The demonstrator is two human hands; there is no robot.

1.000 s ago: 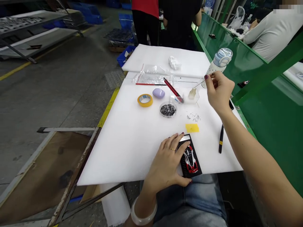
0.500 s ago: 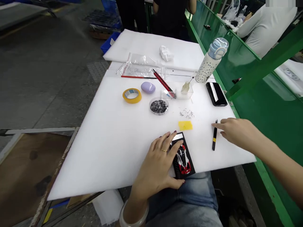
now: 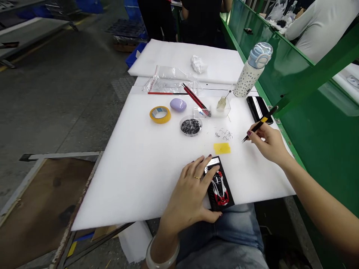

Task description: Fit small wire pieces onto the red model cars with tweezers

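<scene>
My left hand (image 3: 186,190) grips a small red, white and black model car (image 3: 220,188) on its black base (image 3: 230,200), fingers over the far left part and thumb by the near edge. Black tweezers (image 3: 262,120) with a yellow band are pinched in my right hand (image 3: 267,144), tips pointing down and left, close above the white table sheet. Left of those tips lie scattered fine black bits (image 3: 223,133) and a yellow piece of tape (image 3: 222,148). A round clear dish (image 3: 191,126) full of similar dark bits stands farther left.
Behind the dish are a yellow tape roll (image 3: 160,115), a purple egg-shaped object (image 3: 178,105), red brushes (image 3: 196,99) and a clear tray holding a small bottle (image 3: 221,102). A phone (image 3: 256,106) and dotted water bottle (image 3: 251,73) stand right, beside a green partition (image 3: 322,123).
My right hand has picked the tweezers up off the table and lifted them, their tips now pointing down-left. My left hand stays on the model car. The view has shifted slightly.
</scene>
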